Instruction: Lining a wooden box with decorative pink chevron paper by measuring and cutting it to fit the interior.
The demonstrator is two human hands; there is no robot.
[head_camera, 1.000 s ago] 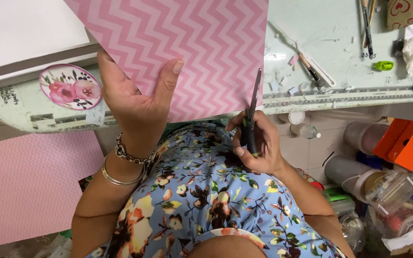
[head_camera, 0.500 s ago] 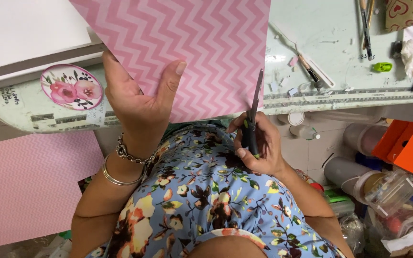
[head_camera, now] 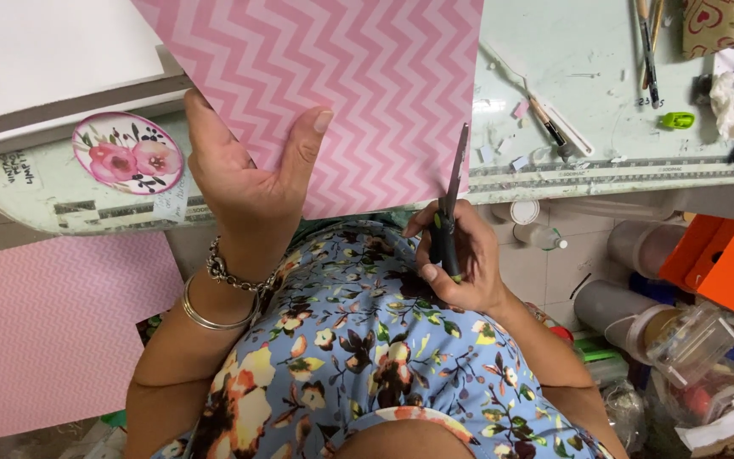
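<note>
Pink paper, printed with pale zigzag stripes, is what she has in hand: the chevron sheet (head_camera: 333, 85) is pinched along its lower edge by the left hand (head_camera: 244, 174), thumb laid flat on the front, fingers tucked behind, wrist bent back and ringed with a chain bracelet (head_camera: 229, 276) and a plain bangle (head_camera: 206, 316); the sheet is held up over the edge of the worn mint-green table (head_camera: 605, 102); the right hand (head_camera: 460, 263) is curled round dark scissors (head_camera: 448, 221), blades nearly together, tip just at the sheet's right edge; a round floral sticker (head_camera: 127, 153) sits to the left; a second pink sheet (head_camera: 53, 331) lies lower down.
</note>
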